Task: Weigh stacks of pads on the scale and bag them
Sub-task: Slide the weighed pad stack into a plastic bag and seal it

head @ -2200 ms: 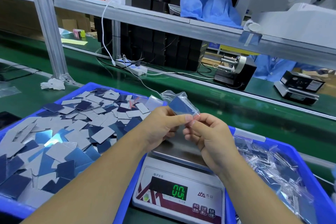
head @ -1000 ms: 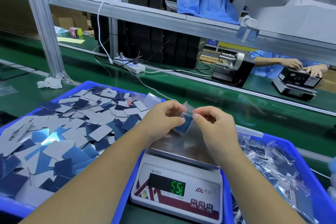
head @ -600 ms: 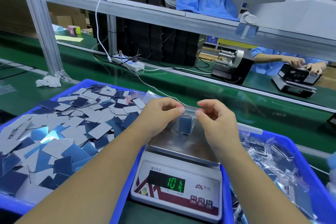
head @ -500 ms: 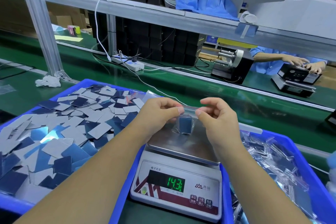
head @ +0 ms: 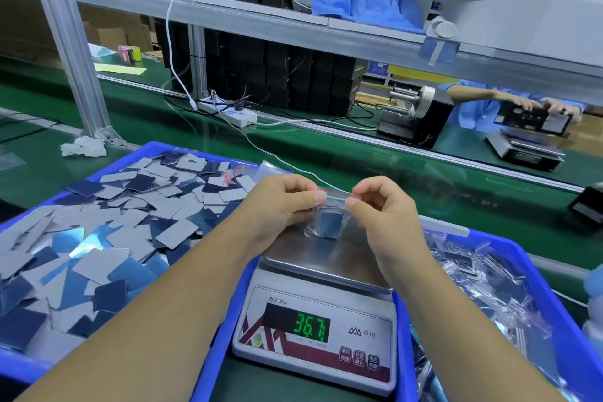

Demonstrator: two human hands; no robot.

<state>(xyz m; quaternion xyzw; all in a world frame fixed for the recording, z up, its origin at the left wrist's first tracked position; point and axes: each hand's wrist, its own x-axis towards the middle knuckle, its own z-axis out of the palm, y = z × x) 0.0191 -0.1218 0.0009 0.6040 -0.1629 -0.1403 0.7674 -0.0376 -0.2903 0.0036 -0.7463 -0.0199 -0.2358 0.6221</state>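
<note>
A small clear zip bag [head: 329, 222] with a red-lined top holds a stack of blue pads and stands on the steel pan of the scale [head: 326, 258]. My left hand [head: 284, 206] pinches the bag's top edge at its left end. My right hand [head: 381, 209] pinches the same edge at its right end. The scale's green display [head: 310, 326] reads 36.7. A blue tray [head: 19, 365] on my left is full of loose grey and blue pads [head: 107, 232]. A second blue tray [head: 541, 277] on my right holds several filled bags [head: 483, 284].
A green conveyor belt [head: 359, 170] runs behind the trays, with a white power strip [head: 228, 111] and cable on it. An aluminium frame post [head: 68, 42] stands at back left. Across the belt a person's hands [head: 541, 106] work at another scale [head: 525, 148].
The bag came down from the air onto the scale pan and stands upright. My hands slid apart along its top edge. The reading climbed from 0.0 to 36.7.
</note>
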